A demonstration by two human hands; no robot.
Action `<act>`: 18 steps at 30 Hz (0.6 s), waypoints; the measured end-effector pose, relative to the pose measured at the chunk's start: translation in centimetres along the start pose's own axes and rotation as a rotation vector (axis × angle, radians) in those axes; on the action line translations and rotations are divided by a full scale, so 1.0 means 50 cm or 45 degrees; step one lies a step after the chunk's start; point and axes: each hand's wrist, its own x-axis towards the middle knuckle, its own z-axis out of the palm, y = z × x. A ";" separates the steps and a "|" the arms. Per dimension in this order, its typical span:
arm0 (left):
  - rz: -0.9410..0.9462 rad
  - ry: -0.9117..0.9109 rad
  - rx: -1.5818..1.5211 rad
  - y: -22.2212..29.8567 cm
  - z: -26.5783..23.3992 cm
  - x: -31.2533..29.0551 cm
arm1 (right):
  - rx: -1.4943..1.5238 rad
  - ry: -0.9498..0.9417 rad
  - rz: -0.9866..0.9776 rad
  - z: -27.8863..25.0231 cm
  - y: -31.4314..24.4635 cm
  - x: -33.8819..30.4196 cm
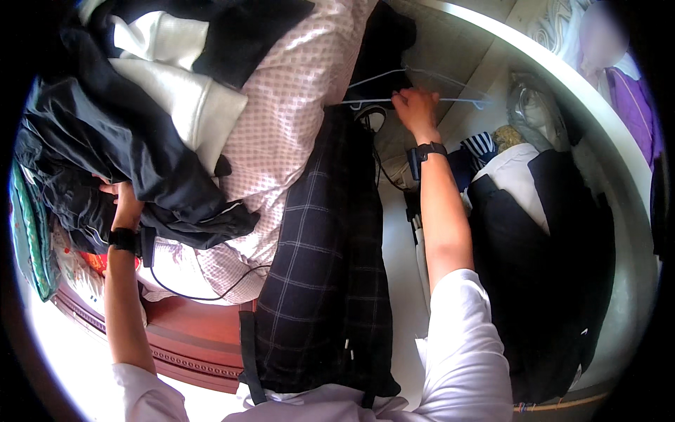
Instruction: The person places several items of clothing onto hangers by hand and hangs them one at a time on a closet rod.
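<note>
Bedroom, to judge by the dark red wooden bed frame (190,337) and pink-and-white checked quilt (288,84) at left; to the right, a white-edged storage compartment (619,119), bowed by the lens. Between them, toward the top, a thin light-blue hanger (460,100). Right hand (418,111) curled, thumb and fingers pinching its lower bar near the middle. Just behind, bunched black cloth (383,39); cannot tell whether touching the hanger or apart.

Likely trouble: hanger tipping, because of so narrow a pinch; also catching on the black cloth behind, if drawn back at a slant. Long axis left to right, almost level; peak toward the top, away from the body; hook too faint to make out.

Below, dark plaid trousers (309,260) on the wearer. Farther left, on the quilt, a black garment (155,141) in loose folds beside white ribbed cloth (211,116). Left hand (125,202) deep among the folds, fingers partly hidden; cannot tell whether gripping or merely resting. Near that wrist, a slack black cable (211,298), apt to snag if caught in the fabric. Possible too: overlapping clothes dragging one another along, if pulled from underneath. At far right, dark clothes (506,260), striped navy-and-white cloth (480,146) and a clear plastic bag (538,112).
</note>
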 end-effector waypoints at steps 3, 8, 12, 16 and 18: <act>-0.045 -0.038 0.023 0.003 0.021 0.001 | 0.039 -0.022 -0.061 -0.009 -0.021 0.037; -0.120 -0.069 0.055 0.016 0.032 0.014 | -0.014 -0.132 -0.093 -0.050 -0.055 0.133; -0.164 -0.098 0.049 0.038 0.035 0.030 | 0.216 -0.210 -0.115 -0.097 -0.036 0.142; -0.235 -0.163 0.033 0.066 0.061 0.042 | 0.331 -0.089 -0.254 -0.138 0.005 0.096; -0.281 -0.186 0.040 0.084 0.075 0.053 | 0.427 -0.083 -0.286 -0.183 0.021 0.067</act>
